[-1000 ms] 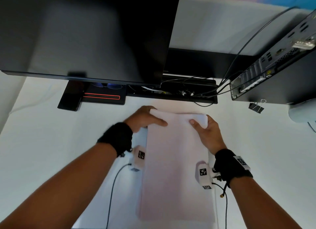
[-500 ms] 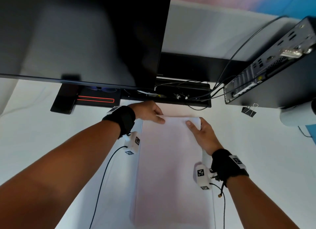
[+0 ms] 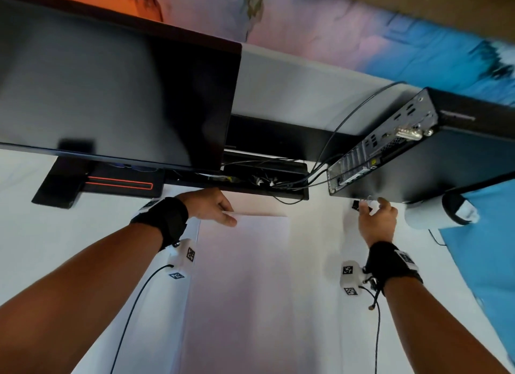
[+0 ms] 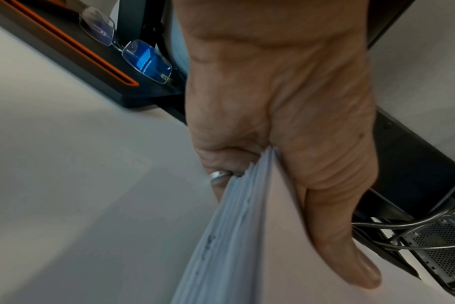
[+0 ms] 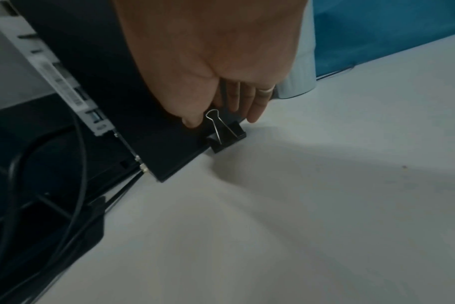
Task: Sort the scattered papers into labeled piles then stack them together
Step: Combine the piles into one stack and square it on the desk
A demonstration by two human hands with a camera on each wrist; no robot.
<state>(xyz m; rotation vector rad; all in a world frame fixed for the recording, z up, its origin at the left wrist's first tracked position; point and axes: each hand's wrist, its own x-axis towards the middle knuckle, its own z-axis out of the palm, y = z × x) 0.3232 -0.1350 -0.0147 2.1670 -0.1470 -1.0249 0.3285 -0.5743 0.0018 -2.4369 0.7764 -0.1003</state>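
Papers (image 3: 245,276) lie stacked mid-counter (image 3: 55,248) in the head view, far corner pinched by the left hand (image 3: 207,205); the right hand (image 3: 376,220), on the stack earlier, now reaches to two o'clock. Left wrist view: thumb curled over the sheaf (image 4: 237,236). Right wrist view: loosely spread fingers (image 5: 255,102) touch a binder clip (image 5: 227,133) not yet gripped; pinching it likely comes next.

white desk (image 3: 69,234) | black monitor (image 3: 111,94) | black PC case (image 3: 446,161)
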